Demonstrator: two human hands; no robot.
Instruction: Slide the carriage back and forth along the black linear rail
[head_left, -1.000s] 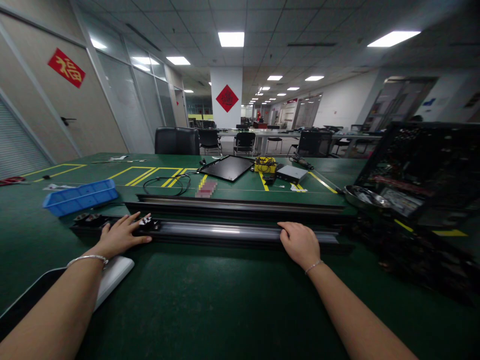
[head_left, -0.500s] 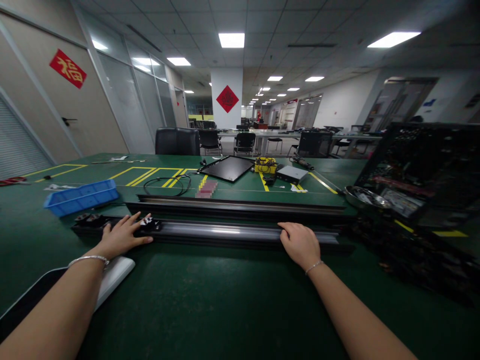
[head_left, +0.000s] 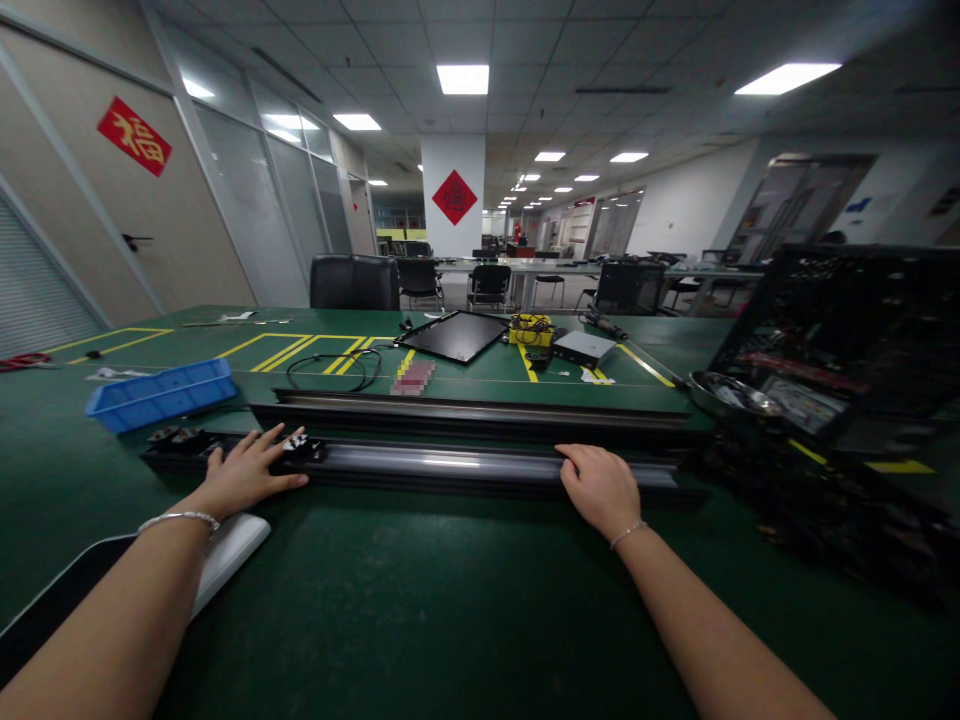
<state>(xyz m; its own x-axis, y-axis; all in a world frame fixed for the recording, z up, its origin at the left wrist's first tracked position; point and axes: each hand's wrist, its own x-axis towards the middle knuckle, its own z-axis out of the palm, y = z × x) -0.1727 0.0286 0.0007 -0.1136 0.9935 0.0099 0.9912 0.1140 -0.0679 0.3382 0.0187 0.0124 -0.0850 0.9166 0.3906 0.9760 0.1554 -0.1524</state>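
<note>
Here, left hand spread open at the metal rail, right hand cupped over it

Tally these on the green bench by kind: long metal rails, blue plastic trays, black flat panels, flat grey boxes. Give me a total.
Long metal rails: 2
Blue plastic trays: 1
Black flat panels: 1
Flat grey boxes: 1
Total: 5
</note>
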